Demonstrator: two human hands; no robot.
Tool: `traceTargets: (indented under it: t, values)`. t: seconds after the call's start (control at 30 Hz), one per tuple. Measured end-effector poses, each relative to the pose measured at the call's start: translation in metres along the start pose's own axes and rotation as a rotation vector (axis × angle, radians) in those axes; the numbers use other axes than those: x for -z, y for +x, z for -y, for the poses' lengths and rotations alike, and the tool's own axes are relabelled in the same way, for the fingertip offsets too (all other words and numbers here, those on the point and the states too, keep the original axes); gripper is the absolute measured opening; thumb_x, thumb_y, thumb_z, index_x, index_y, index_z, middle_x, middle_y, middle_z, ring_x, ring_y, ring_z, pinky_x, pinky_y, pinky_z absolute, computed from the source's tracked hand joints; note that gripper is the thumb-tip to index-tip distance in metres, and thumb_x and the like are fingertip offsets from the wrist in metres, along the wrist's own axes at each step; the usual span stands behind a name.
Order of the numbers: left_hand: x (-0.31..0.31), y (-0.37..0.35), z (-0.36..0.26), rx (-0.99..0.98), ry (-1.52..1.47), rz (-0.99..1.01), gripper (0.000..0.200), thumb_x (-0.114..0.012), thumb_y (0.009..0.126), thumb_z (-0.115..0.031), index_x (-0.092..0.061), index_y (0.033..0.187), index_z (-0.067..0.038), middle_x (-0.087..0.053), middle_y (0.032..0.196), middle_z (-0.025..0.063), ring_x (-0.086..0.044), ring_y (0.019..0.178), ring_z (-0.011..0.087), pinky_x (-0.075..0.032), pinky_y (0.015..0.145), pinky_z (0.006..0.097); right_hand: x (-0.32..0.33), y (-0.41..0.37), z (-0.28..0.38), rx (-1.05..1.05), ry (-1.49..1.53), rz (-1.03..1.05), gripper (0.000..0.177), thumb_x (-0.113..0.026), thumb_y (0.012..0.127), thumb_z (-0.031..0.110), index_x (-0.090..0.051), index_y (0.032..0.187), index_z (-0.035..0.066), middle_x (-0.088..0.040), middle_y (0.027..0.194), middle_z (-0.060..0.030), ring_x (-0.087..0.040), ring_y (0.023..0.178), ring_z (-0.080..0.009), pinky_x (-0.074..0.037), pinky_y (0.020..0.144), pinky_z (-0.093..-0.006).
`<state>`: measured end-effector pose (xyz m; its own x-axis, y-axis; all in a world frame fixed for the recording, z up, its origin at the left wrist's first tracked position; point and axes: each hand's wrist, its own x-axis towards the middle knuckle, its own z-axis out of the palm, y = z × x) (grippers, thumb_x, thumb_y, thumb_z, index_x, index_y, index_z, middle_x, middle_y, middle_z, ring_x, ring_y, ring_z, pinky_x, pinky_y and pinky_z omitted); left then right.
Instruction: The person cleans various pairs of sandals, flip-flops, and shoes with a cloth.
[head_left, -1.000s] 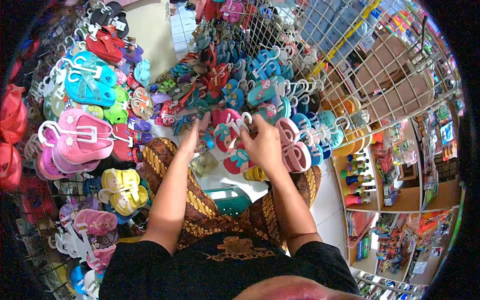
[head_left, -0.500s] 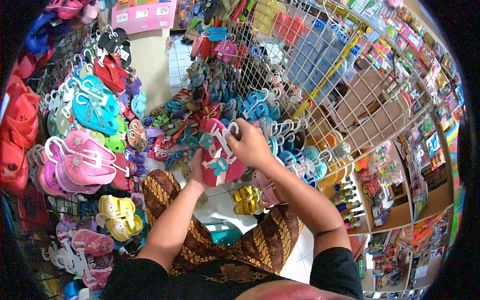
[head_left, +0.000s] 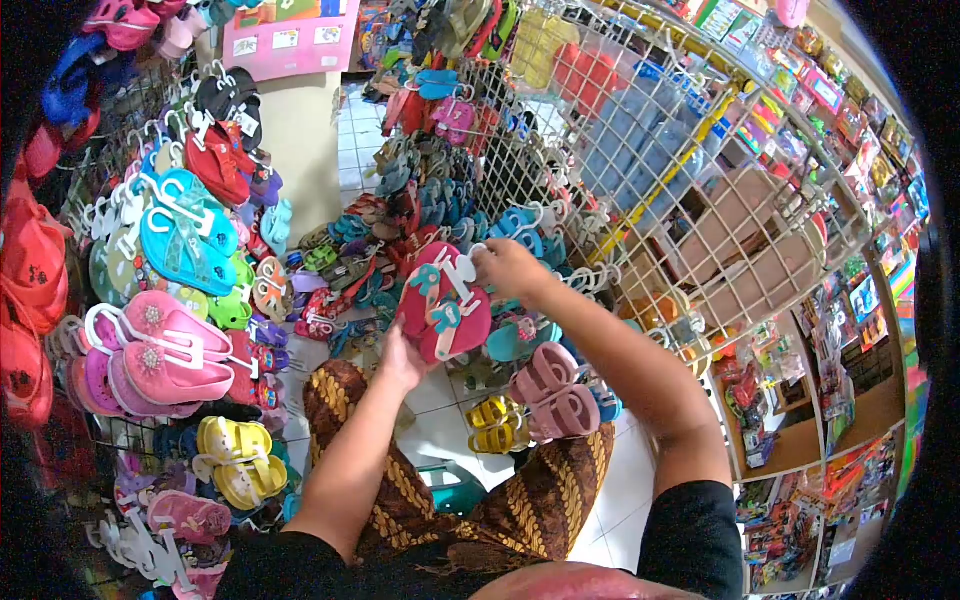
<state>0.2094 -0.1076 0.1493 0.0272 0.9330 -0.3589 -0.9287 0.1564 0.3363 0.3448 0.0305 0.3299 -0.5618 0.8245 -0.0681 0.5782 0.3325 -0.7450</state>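
Note:
A pair of dark pink sandals (head_left: 462, 332) with light straps and teal ornaments is joined by a white plastic hanger (head_left: 461, 283), near the middle of the view. My left hand (head_left: 400, 358) holds the pair from its lower left side, with the fingers partly hidden behind the soles. At the upper right of the pair, my right hand (head_left: 508, 270) has its fingers closed on the hanger's hook. Just below and to the right hang pink two-strap sandals (head_left: 555, 393) and teal sandals (head_left: 518, 338). Yellow sandals (head_left: 495, 424) are below them.
Racks of hanging footwear rise on the left, with pink shoes (head_left: 170, 355) and turquoise sandals (head_left: 188, 230). A white wire grid (head_left: 690, 190) slants across the right side. Shelves of packaged goods (head_left: 850, 400) stand beyond it. A teal stool (head_left: 455, 492) lies between my knees.
The pink pair and my right hand have shifted slightly right, and the pair is tilted more. My right arm has moved outward, uncovering the pink and teal sandals below. The view has shifted a little.

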Motion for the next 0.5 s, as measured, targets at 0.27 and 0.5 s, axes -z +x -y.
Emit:
traceTargets:
  t: [0.27, 0.5]
  values:
    - [0.03, 0.109, -0.005, -0.101, -0.033, -0.127, 0.054, -0.039, 0.103, -0.05, -0.045, 0.139, -0.011, -0.058, 0.134, 0.0069, -0.06, 0.119, 0.0274, -0.049, 0.101, 0.0466, 0.023, 0.029, 0.008, 0.05, -0.246, -0.019, 0.039, -0.055, 0.093, 0.035, -0.069, 0.094, -0.001, -0.069, 0.09, -0.0259, -0.068, 0.087, -0.0409, -0.052, 0.08, -0.0471]
    - [-0.026, 0.118, -0.029, -0.191, -0.017, 0.121, 0.056, -0.037, 0.103, -0.051, -0.042, 0.143, -0.013, -0.054, 0.141, 0.0068, -0.053, 0.128, 0.0248, -0.042, 0.108, 0.0462, 0.048, 0.069, -0.012, 0.119, -0.183, -0.155, 0.039, -0.054, 0.093, 0.035, -0.069, 0.098, 0.0, -0.069, 0.09, -0.0241, -0.068, 0.087, -0.0403, -0.05, 0.081, -0.0463]
